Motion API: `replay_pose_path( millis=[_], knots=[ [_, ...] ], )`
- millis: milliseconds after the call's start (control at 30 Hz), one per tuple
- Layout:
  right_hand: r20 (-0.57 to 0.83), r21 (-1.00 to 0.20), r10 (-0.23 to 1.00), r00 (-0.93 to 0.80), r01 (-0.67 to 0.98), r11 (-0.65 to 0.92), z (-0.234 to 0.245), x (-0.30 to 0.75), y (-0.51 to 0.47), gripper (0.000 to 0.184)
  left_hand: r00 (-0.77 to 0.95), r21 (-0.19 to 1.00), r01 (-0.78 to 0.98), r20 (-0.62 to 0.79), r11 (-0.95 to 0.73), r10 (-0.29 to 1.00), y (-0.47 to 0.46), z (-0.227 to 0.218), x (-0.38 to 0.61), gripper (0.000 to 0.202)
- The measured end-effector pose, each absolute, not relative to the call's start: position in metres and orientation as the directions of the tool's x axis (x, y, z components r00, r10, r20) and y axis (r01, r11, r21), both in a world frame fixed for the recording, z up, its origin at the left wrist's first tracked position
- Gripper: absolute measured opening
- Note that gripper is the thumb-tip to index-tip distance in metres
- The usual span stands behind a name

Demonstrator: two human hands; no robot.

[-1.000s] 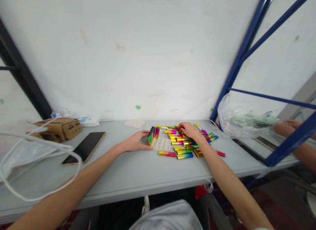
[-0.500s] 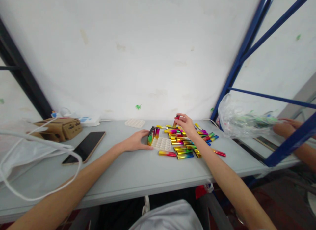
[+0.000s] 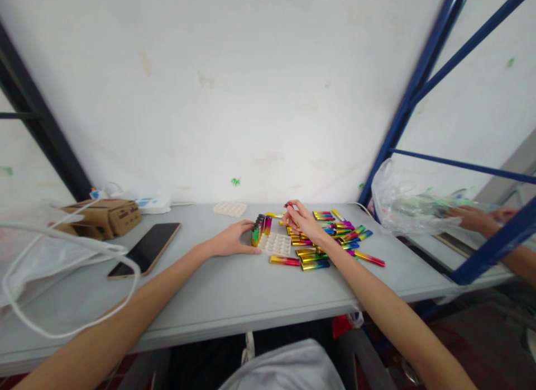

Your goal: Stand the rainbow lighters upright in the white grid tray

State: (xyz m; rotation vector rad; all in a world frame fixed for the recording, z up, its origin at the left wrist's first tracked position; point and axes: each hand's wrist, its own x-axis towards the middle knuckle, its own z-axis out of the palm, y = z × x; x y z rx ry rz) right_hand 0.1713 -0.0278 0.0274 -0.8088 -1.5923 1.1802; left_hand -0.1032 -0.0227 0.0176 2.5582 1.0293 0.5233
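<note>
We're pinching rainbow tube (image 3: 288, 205) in right hand (image 3: 304, 222), fingertips closed on it, above tray (image 3: 276, 246) at 1 o'clock. Left hand (image 3: 234, 239) resting half-curled, empty, at tray's 9 o'clock. Risk: tilted tube clipping standing tubes (image 3: 260, 229), toppling them.

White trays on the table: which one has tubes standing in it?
The nearer tray, by the left hand: rainbow tubes stand upright along its left end. The other tray, farther back by the wall, shows none.

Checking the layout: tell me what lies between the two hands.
Head view: a white tray holding upright rainbow tubes; the right hand holds another tube.
</note>
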Motion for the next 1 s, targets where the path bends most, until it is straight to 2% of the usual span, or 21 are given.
replay_pose_path(
  millis=[233,400,533,633,800,1000],
  knots=[
    [0.225,-0.959,0.908,-0.355,0.084,0.27,0.021,0.158,-0.035,0.038,0.675,0.449,0.57,0.221,-0.688,0.704,-0.024,0.018,-0.103,0.079],
    [0.361,-0.831,0.895,-0.263,0.343,0.437,0.021,0.154,-0.037,0.044,0.673,0.444,0.567,0.236,-0.694,0.701,-0.023,0.017,-0.103,0.078],
    [0.415,-0.751,0.88,-0.232,0.458,0.476,0.022,0.151,-0.038,0.052,0.676,0.439,0.573,0.225,-0.692,0.702,-0.023,0.018,-0.103,0.078],
    [0.401,-0.739,0.898,-0.181,0.514,0.434,0.02,0.149,-0.038,0.05,0.675,0.43,0.579,0.223,-0.693,0.703,-0.023,0.018,-0.103,0.079],
    [0.403,-0.722,0.911,-0.091,0.58,0.377,0.018,0.15,-0.036,0.037,0.674,0.426,0.578,0.231,-0.696,0.702,-0.023,0.017,-0.103,0.078],
    [0.44,-0.678,0.889,-0.129,0.601,0.423,0.023,0.151,-0.037,0.047,0.678,0.428,0.576,0.226,-0.697,0.699,-0.021,0.015,-0.105,0.081]
  ],
)
